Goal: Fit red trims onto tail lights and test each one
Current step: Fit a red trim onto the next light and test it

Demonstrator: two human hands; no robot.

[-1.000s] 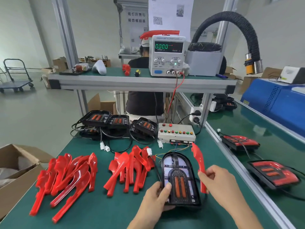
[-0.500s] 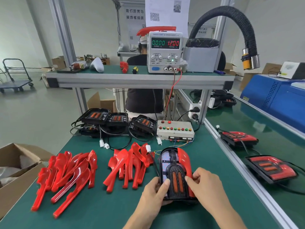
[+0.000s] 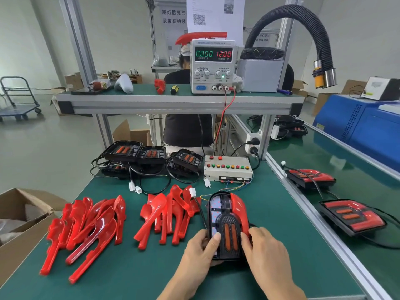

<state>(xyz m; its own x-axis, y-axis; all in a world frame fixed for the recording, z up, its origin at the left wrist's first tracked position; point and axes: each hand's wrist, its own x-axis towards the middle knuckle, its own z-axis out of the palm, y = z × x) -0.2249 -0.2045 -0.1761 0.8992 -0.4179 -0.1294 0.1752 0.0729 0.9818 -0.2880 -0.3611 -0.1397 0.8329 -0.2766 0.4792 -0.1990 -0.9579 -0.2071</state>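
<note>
A black tail light [image 3: 225,226] with two orange strips lies on the green bench in front of me. A red trim [image 3: 239,210] sits along its right side. My left hand [image 3: 200,252] grips the light's left edge, thumb on its face. My right hand [image 3: 264,250] presses its fingers on the lower part of the red trim at the light's right edge. Two piles of loose red trims lie to the left, a near pile [image 3: 86,228] and a middle pile [image 3: 168,213].
A test box [image 3: 227,168] with coloured buttons and several black tail lights [image 3: 151,155] with cables sit at the back. A power supply [image 3: 213,66] stands on the shelf. Two trimmed lights [image 3: 352,215] lie on the right bench. A cardboard box [image 3: 19,221] stands at left.
My right hand brought the red trim down from the air onto the light's right side and now presses on it. The left hand kept its hold on the light.
</note>
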